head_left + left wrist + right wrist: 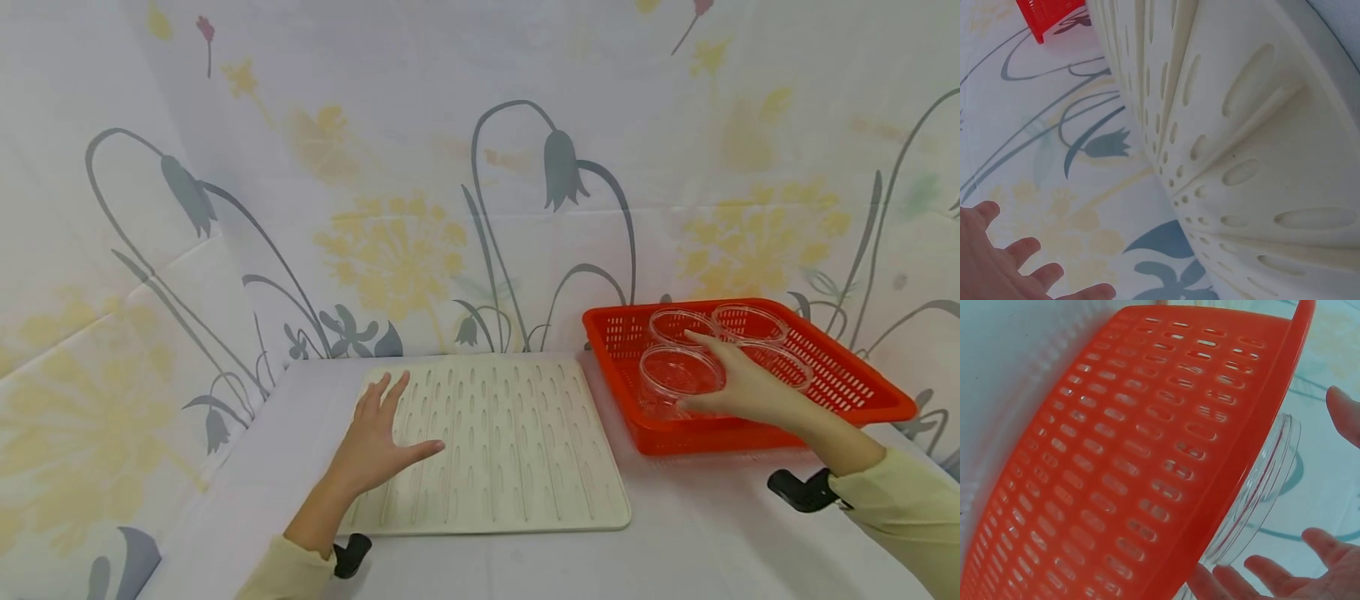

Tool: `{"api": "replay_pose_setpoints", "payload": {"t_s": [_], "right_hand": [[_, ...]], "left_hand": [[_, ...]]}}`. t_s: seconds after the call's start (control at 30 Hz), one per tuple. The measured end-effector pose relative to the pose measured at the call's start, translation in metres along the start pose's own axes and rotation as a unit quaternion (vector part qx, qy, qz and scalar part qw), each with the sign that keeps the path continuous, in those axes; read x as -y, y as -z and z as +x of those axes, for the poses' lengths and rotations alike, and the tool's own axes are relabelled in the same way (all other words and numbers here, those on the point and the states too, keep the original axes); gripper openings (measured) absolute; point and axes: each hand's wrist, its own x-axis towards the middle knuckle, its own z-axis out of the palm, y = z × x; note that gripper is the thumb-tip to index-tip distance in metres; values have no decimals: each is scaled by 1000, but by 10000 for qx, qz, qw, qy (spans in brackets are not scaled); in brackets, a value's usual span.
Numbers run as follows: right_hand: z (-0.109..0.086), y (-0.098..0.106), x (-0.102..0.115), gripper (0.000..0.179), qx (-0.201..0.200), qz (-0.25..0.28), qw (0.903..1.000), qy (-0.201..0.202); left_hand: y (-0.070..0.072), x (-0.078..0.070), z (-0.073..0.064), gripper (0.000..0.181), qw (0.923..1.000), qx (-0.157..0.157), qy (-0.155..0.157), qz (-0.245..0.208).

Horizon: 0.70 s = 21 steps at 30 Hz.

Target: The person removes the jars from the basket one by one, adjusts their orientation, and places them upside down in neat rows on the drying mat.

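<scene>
My left hand (372, 446) hovers over the left part of a cream slotted mat (517, 467), thumb and fingers spread, holding nothing. In the left wrist view its fingers (1022, 250) are apart from the mat. My right hand (742, 383) is above a red plastic basket (750, 446) with its thumb and fingers spread. Several clear round containers stand inside the basket. Nearest is the front-left clear container (678, 372), whose rim lies by the thumb and index finger. In the right wrist view, spread fingers (1275, 575) flank a clear rim (1266, 500); contact is hard to tell.
A white cloth (697, 525) covers the table. Behind it hangs a floral-printed sheet (420, 142). The basket stands right of the mat, near the back. Black wrist devices (802, 490) sit at both sleeves.
</scene>
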Motion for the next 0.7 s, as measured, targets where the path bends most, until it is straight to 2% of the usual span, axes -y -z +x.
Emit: {"api": "replay_pose_setpoints", "payload": {"t_s": [0.27, 0.57, 0.7], "right_hand": [[8, 2, 0, 111, 282, 259, 9981, -477], [13, 2, -4, 116, 781, 567, 9893, -1090], [15, 0, -7, 117, 796, 674, 9872, -1204]], "left_hand": [[-3, -3, 1, 106, 9999, 26, 29, -124], [-3, -6, 2, 105, 9998, 55, 36, -165], [-3, -7, 2, 105, 9998, 83, 59, -181]]}}
